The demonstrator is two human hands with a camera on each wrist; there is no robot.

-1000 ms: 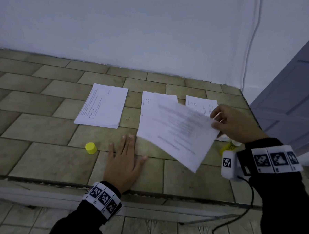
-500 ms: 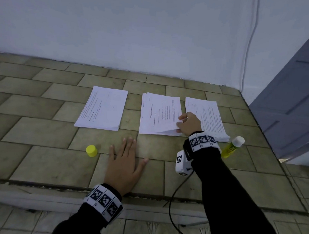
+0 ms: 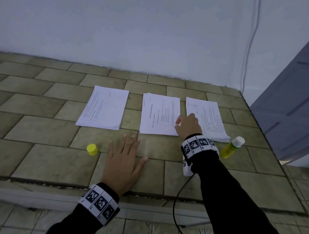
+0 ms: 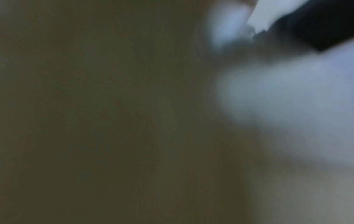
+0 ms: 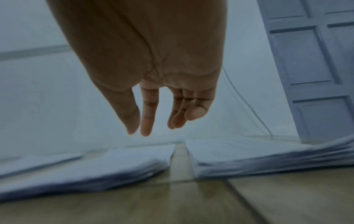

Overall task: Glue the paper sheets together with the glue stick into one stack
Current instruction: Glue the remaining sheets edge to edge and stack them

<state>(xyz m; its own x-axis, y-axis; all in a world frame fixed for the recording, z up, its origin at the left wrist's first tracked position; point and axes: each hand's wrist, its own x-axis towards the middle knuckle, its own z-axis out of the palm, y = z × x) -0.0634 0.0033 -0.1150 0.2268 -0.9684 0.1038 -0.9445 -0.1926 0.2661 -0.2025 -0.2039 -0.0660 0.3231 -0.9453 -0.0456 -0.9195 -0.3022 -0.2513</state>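
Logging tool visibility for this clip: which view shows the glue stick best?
The head view. The glue stick lies on the tiled surface, yellow body and white end in sight, beside the right paper stack and apart from the right hand. The right wrist view shows only the fingers and paper edges; the left wrist view is a blur.

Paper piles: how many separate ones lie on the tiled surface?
3. The left pile, the middle pile by the right hand, and the right pile, partly hidden behind that hand.
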